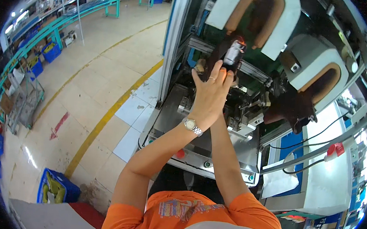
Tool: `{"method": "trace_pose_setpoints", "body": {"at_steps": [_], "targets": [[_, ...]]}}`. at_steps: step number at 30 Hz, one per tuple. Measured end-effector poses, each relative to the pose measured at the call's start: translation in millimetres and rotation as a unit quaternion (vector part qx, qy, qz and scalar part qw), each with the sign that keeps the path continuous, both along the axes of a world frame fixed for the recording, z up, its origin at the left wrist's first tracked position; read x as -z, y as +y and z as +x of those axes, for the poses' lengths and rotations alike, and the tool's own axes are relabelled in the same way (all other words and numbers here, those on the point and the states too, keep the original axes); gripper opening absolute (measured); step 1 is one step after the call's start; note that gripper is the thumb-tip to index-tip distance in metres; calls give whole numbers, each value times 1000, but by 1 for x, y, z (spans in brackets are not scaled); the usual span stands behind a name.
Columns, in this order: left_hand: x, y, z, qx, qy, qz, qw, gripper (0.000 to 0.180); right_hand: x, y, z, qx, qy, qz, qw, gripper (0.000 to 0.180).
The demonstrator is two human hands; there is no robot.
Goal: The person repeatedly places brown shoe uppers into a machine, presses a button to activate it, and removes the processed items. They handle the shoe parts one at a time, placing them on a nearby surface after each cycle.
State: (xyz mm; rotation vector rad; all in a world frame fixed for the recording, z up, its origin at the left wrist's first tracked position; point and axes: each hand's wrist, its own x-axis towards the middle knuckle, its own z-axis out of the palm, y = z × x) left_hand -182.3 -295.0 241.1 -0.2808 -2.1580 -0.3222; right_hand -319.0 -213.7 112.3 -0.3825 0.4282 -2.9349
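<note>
Left hand raised in front of the machine, back of the hand toward the camera, fingers extended upward and laid against the lower part of a dark brown leather shoe upper; a ring on one finger, a silver metal wristwatch on the wrist. Right hand mostly hidden behind the left, only a fingertip or two showing at the shoe's edge, so grip impossible to tell. Both forearms rising together from short orange sleeves at the lower edge. Shoe upper held up at the middle of the grey metal shoe-making machine, toe pointing up, a shiny silvery patch with a touch of orange on its top. Just above it, a white U-shaped pad with tan lining; to the right, a second white pad with tan lining. Below that second pad, another dark brown shoe piece sitting on the machine, well apart from the hands. Red and green round buttons along the machine's front ledge. Further right, a red-and-white plug on black cable over a white and blue bench. To the left, tiled factory floor with a yellow painted line, a blue plastic crate near the lower left, and a teal metal conveyor frame curving along the far side.
</note>
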Motion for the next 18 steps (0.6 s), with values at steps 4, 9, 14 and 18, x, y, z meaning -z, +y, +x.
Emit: {"method": "trace_pose_setpoints", "body": {"at_steps": [4, 9, 14, 18], "targets": [[-7, -1, 3, 29, -31, -9, 999, 38, 10, -2, -7, 13, -14, -7, 1000, 42], [-7, -8, 3, 48, -41, -22, 998, 40, 22, -3, -19, 37, -20, -21, 999, 39], [-6, -7, 1, 48, -55, -24, 997, 41, 31, 5, -23, -16, 5, 0, 1000, 36], [-5, -7, 1, 59, -60, -27, 996, 40, 40, 8, -30, -10, 15, 3, 1000, 37]]}}
